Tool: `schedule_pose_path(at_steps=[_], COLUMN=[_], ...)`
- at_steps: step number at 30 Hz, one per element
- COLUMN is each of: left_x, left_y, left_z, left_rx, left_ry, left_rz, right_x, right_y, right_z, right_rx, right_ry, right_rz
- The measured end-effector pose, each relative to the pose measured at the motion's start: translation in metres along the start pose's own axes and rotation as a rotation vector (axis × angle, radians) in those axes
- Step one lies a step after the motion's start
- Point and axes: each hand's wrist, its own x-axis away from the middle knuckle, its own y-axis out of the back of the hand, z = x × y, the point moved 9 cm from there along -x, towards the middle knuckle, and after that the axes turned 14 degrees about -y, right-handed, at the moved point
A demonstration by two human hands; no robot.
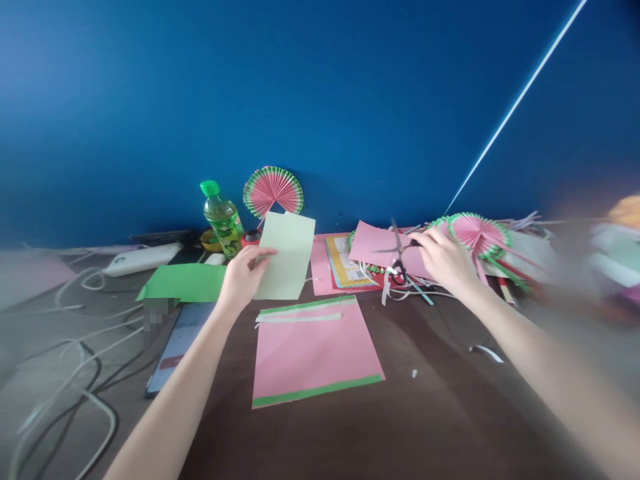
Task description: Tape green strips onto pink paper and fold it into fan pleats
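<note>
My left hand [245, 277] is closed on pale green paper [286, 257], thumb and fingers at its left edge, and holds it up over the back of the table. Further right, my right hand [445, 257] has its fingertips closed at one handle of the dark scissors [399, 250]. The scissors' blades are spread apart, in front of a tilted pink sheet [373, 247]. Between my arms lies a pink paper [315, 357] with green strips along its top and bottom edges. A loose pale strip [300, 318] rests near its top.
A pleated pink-and-green fan [273, 191] leans on the blue wall beside a green-capped bottle [223, 223]. Another fan [480, 235] lies at right. Bright green paper [185, 282] partly covers a tablet-like screen [183, 340]. White cables [83, 360] tangle at left; paper scraps [487, 353] lie at right.
</note>
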Motion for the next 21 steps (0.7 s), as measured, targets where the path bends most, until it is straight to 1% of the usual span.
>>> schedule_pose_path(at_steps=[2, 4, 6, 8, 9, 11, 13, 17, 19, 21], left_x=[0.001, 0.001, 0.002, 0.002, 0.002, 0.003, 0.003, 0.004, 0.005, 0.005], left_y=[0.000, 0.000, 0.000, 0.000, 0.001, 0.002, 0.003, 0.007, 0.008, 0.008], left_z=[0.002, 0.003, 0.002, 0.001, 0.002, 0.004, 0.008, 0.014, 0.015, 0.016], left_rx=[0.030, 0.062, 0.097, 0.120, 0.124, 0.123, 0.122, 0.137, 0.156, 0.174], left_ry=[0.012, 0.029, 0.036, 0.036, 0.039, 0.055, 0.075, 0.115, 0.130, 0.138], left_rz=[0.004, 0.012, 0.018, 0.018, 0.017, 0.017, 0.010, -0.011, -0.021, -0.032], right_x=[-0.006, -0.010, -0.013, -0.015, -0.016, -0.018, -0.021, -0.027, -0.028, -0.028], right_y=[0.013, 0.018, 0.014, 0.008, 0.005, 0.007, 0.009, -0.003, -0.012, -0.025], right_z=[-0.003, 0.000, 0.011, 0.025, 0.036, 0.055, 0.065, 0.067, 0.067, 0.068], right_rx=[-0.072, -0.204, -0.340, -0.412, -0.417, -0.405, -0.460, -0.612, -0.664, -0.756], right_ry=[-0.105, -0.164, -0.191, -0.227, -0.205, -0.160, -0.159, -0.242, -0.275, -0.317], right_rz=[-0.070, -0.097, -0.080, -0.039, -0.012, -0.036, -0.047, 0.008, 0.024, 0.075])
